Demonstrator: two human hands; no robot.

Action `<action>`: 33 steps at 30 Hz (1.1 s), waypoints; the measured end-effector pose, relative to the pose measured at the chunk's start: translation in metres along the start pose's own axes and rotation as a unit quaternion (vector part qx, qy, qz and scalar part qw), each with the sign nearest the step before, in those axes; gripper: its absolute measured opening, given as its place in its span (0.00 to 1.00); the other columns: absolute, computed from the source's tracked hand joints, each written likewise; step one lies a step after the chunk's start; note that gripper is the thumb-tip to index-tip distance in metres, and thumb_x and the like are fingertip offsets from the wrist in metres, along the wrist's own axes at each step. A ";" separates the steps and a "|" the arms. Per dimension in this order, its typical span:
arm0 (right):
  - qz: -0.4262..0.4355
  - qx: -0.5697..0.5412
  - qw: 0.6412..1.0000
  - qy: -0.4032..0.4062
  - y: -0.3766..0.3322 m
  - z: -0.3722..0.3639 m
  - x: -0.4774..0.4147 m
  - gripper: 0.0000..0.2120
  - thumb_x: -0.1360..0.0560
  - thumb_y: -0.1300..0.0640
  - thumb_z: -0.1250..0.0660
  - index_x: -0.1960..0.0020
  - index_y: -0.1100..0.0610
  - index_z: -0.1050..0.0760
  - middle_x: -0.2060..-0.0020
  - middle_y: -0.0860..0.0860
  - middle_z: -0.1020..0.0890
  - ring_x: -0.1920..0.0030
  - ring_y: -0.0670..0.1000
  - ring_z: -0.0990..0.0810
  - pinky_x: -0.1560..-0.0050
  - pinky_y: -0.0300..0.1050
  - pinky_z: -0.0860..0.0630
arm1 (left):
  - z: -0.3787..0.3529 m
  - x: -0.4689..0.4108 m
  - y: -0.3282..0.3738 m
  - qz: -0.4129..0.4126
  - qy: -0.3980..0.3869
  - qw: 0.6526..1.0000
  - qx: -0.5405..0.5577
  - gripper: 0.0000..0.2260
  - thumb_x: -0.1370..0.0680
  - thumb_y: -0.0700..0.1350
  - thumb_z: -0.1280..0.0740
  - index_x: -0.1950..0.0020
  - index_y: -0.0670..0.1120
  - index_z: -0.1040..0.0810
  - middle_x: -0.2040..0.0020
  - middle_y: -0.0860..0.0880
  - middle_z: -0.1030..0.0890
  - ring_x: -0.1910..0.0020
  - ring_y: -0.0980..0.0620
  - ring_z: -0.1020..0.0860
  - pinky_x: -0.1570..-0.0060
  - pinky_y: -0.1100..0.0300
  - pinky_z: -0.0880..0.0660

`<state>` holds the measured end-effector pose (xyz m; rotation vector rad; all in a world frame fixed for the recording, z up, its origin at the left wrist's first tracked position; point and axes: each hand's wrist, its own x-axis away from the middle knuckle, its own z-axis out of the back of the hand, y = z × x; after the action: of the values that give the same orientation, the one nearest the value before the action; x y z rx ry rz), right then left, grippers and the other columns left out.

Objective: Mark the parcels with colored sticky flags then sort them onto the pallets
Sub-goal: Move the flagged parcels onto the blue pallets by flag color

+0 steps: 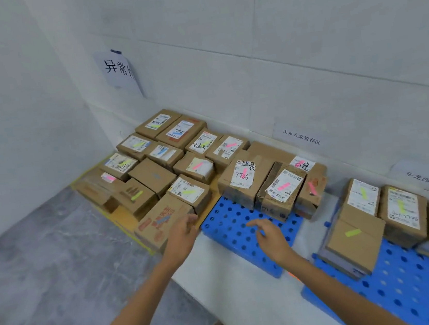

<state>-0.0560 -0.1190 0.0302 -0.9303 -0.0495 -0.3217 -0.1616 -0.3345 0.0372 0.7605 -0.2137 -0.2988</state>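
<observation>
The blue pallet (232, 230) lies half bare, pink-flagged parcels (281, 189) at its back. The printed carton (158, 223) just left of it looks stiff and light (best taken by opposite sides, I'd say). The left grip (181, 231) beside it and the right grip (268, 234) over the pallet are both loose-fingered and empty.
</observation>
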 end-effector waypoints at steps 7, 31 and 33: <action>-0.023 -0.031 0.999 -0.022 -0.043 -0.042 -0.041 0.16 0.21 0.67 0.46 0.38 0.57 0.27 0.37 0.52 0.28 0.41 0.51 0.26 0.44 0.40 0.29 | 0.053 -0.026 -0.053 0.061 0.044 0.997 -0.003 0.12 0.21 0.41 0.42 0.39 0.45 0.26 0.42 0.51 0.25 0.40 0.49 0.27 0.46 0.59 0.34; -0.215 -0.328 0.917 -0.071 -0.133 -0.176 -0.092 0.28 0.21 0.69 0.46 0.26 0.48 0.45 0.31 0.52 0.32 0.34 0.52 0.29 0.52 0.37 0.22 | 0.127 -0.106 -0.163 0.073 -0.168 0.966 0.180 0.12 0.25 0.37 0.32 0.43 0.49 0.22 0.50 0.52 0.23 0.49 0.56 0.24 0.51 0.67 0.27; -0.196 -0.320 0.926 -0.049 -0.140 -0.158 -0.089 0.27 0.21 0.68 0.48 0.27 0.48 0.43 0.34 0.53 0.29 0.39 0.50 0.26 0.55 0.35 0.22 | 0.131 -0.110 -0.154 0.023 -0.182 0.962 0.205 0.15 0.25 0.39 0.30 0.40 0.48 0.22 0.44 0.49 0.22 0.43 0.55 0.24 0.42 0.59 0.26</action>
<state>-0.1970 -0.2996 0.0279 -1.5917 -0.2364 -0.6872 -0.3325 -0.4869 0.0119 1.1056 -0.6547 -0.3536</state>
